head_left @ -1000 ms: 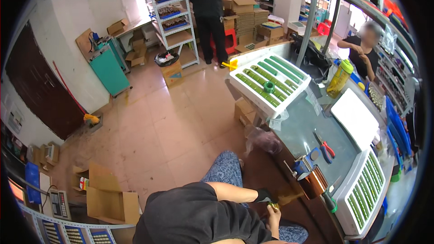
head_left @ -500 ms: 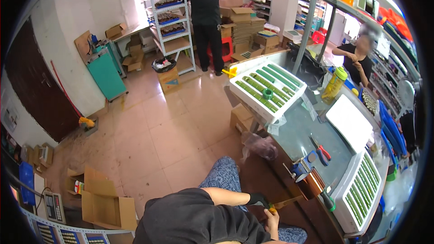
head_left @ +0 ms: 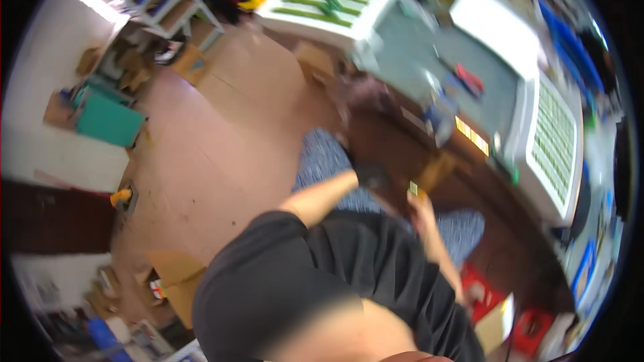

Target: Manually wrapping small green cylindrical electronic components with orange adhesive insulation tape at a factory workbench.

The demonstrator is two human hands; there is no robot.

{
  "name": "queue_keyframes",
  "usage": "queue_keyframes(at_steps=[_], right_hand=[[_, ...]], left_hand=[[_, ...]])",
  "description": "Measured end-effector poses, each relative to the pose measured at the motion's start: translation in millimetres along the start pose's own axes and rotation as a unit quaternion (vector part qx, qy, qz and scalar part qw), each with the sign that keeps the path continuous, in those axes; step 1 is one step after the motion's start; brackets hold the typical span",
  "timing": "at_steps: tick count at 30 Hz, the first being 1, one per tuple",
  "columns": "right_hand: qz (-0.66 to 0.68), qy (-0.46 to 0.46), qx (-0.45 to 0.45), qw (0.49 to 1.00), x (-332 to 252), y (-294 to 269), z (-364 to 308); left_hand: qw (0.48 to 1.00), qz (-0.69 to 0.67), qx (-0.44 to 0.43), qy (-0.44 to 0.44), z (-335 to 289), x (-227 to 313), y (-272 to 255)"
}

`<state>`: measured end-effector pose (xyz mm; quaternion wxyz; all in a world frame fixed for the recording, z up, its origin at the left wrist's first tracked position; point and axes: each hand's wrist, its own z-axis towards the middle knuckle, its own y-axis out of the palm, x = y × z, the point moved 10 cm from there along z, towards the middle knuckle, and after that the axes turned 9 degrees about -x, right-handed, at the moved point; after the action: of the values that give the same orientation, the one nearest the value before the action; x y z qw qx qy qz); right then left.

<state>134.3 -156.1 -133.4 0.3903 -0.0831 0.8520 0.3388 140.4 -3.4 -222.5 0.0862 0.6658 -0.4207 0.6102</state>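
Observation:
My left hand [head_left: 372, 175], in a dark glove or wrap, is over my lap below the bench edge. Blur hides its fingers. To its right, the fingers of my right hand [head_left: 419, 208] are closed on a small yellow-green piece [head_left: 414, 189], too smeared to name by kind. Just beyond both hands a brown wooden piece [head_left: 437, 169] juts from under the bench. A blue vise [head_left: 439, 117] is fixed at the bench edge, and red-handled pliers [head_left: 469, 80] lie on the grey top.
One white tray [head_left: 302, 35] of green strips stands at the bench's far left end, another white tray [head_left: 569, 218] at its right. Between them lies a white lid or panel [head_left: 493, 23]. Cardboard boxes [head_left: 176, 288] sit on the floor at left, red crates or stools [head_left: 479, 288] at lower right.
My view has swung downward and turned, so the bench and trays appear higher and everything is blurred. Both hands remain close together at my lap, with a wider gap showing between them.

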Motion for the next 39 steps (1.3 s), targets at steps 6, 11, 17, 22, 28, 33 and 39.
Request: queue_keyframes(at_steps=[6,11,17,22,28,33,39], right_hand=[[-0.007,0.030,0.021,0.999,-5.5,6.8,5.9],[0.000,0.007,0.021,1.000,-4.7,4.9,-4.6],[-0.070,-0.030,0.019,0.997,-12.0,9.3,-7.5],[-0.227,-0.141,0.031,0.963,-41.6,7.9,-8.2],[-0.308,-0.111,0.040,0.944,-54.4,18.3,-12.9],[-0.199,-0.019,0.062,0.978,-47.5,15.8,-15.4],[-0.151,-0.046,0.070,0.985,-47.7,27.9,-21.8]], left_hand=[[0.981,0.007,0.182,0.074,-45.6,117.6,-56.3],[0.987,-0.070,0.123,-0.081,-27.5,133.7,-40.0],[0.959,-0.226,0.147,-0.091,-11.1,109.7,-17.9],[0.864,-0.460,0.203,0.000,-1.9,123.7,-17.5],[0.862,-0.469,0.184,-0.042,-10.1,119.0,-22.8],[0.964,-0.170,0.191,-0.077,-22.5,149.5,-50.6],[0.976,-0.071,0.202,-0.040,-26.6,143.8,-54.6]])
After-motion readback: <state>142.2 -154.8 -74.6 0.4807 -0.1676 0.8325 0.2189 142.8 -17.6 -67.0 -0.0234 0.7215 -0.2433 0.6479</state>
